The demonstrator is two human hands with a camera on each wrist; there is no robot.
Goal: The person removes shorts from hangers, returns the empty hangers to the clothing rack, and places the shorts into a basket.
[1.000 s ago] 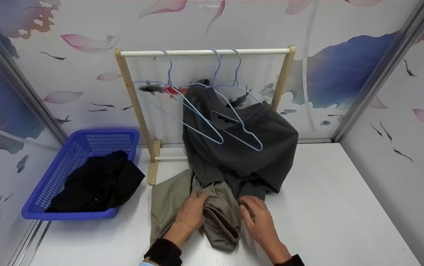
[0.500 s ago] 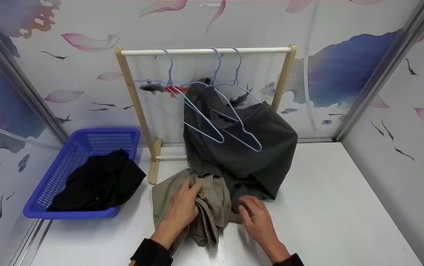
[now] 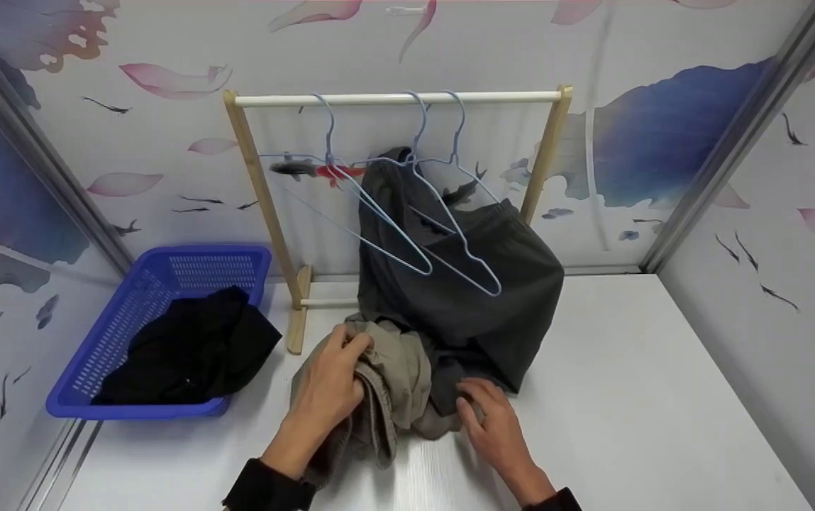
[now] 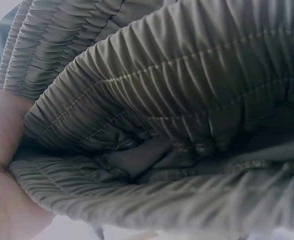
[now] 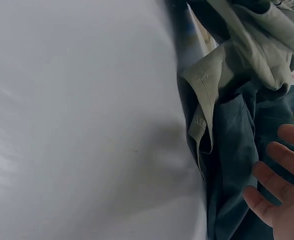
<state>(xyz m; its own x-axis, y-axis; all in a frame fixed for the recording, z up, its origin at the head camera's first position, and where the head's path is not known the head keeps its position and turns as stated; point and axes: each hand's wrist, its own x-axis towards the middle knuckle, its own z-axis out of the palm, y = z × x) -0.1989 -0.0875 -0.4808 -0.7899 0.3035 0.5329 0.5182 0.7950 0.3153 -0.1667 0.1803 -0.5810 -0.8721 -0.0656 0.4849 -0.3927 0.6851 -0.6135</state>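
Observation:
In the head view, khaki pants (image 3: 407,372) lie bunched on the table below the rack. My left hand (image 3: 322,394) grips them near the gathered elastic waistband (image 4: 186,67), whose opening fills the left wrist view. My right hand (image 3: 496,426) is beside the lower part of the dark grey pants (image 3: 499,284), its fingers loosely bent with nothing between them. The right wrist view shows those fingers (image 5: 279,180) spread over the dark fabric, near a stitched khaki hem (image 5: 204,82). The grey pants hang from the rack among blue hangers (image 3: 459,128), their legs reaching the table.
A wood-and-white clothes rack (image 3: 265,191) stands at the back, with one bare hanger (image 3: 330,131) on its left. A blue basket (image 3: 137,411) holding a black garment (image 3: 187,348) is at the left. Patterned walls enclose the white table (image 3: 627,404).
My left hand has moved left and slightly away from me, pulling the khaki pants along. The hanging grey pants have shifted a little. My right hand stays almost where it was.

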